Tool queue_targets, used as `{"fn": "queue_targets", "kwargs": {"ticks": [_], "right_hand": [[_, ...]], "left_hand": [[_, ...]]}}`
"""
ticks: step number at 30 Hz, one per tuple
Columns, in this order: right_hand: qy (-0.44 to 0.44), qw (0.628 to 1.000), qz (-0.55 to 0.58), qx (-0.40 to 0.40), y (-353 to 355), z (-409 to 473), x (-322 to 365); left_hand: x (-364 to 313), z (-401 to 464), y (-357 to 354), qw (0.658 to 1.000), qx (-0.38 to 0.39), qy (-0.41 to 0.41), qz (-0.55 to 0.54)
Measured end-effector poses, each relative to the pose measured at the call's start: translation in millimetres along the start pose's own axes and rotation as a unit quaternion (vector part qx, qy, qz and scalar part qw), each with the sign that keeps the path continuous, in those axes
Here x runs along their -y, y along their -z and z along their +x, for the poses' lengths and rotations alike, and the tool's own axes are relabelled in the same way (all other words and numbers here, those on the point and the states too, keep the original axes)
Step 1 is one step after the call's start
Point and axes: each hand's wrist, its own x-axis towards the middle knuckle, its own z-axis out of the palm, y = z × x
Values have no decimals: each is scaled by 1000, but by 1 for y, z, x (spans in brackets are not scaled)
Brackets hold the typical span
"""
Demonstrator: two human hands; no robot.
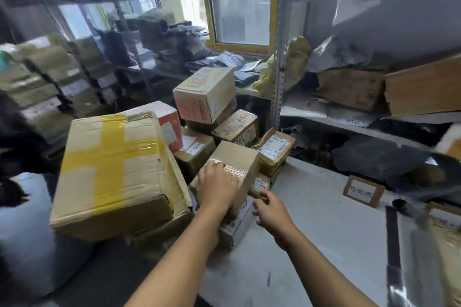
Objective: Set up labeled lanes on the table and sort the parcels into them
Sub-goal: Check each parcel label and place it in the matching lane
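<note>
A pile of cardboard parcels sits at the left end of the white table. My left hand lies over the near top of a plain brown taped box in the pile, fingers curled on its taped face. My right hand reaches toward the box's lower right corner, fingers loosely curled, holding nothing; whether it touches is unclear. A cardboard lane label with handwritten characters stands on the table to the right. A dark tape strip runs along the table as a lane line.
A large box with yellow tape lies left of the pile, stacked boxes behind it. A small white box sits under my left wrist. Metal shelving full of parcels and grey mailers surrounds the table.
</note>
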Motion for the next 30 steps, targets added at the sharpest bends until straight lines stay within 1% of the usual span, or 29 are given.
{"fn": "queue_targets", "kwargs": {"ticks": [3, 6, 10, 15, 19, 23, 26, 30], "right_hand": [[-25, 999, 25, -15, -18, 13, 1], [-38, 998, 54, -11, -34, 21, 1], [-54, 994, 90, -14, -44, 21, 0], [-51, 996, 72, -9, -41, 19, 0], [-49, 997, 62, -15, -30, 17, -1], [-43, 997, 50, -27, -17, 14, 1], [-41, 997, 53, -48, -6, 10, 0], [-38, 995, 68, -65, 11, -2, -5]], "left_hand": [[14, 29, -5, 995, 79, 51, 41], [16, 36, -16, 987, 145, 59, 38], [20, 37, -29, 980, 176, 49, 81], [20, 51, -26, 967, 225, 65, 102], [11, 45, -24, 972, 202, 60, 104], [4, 35, -16, 984, 154, 56, 62], [-5, 25, -6, 986, 150, 41, 55], [-19, 4, 7, 985, 167, 21, 43]]}}
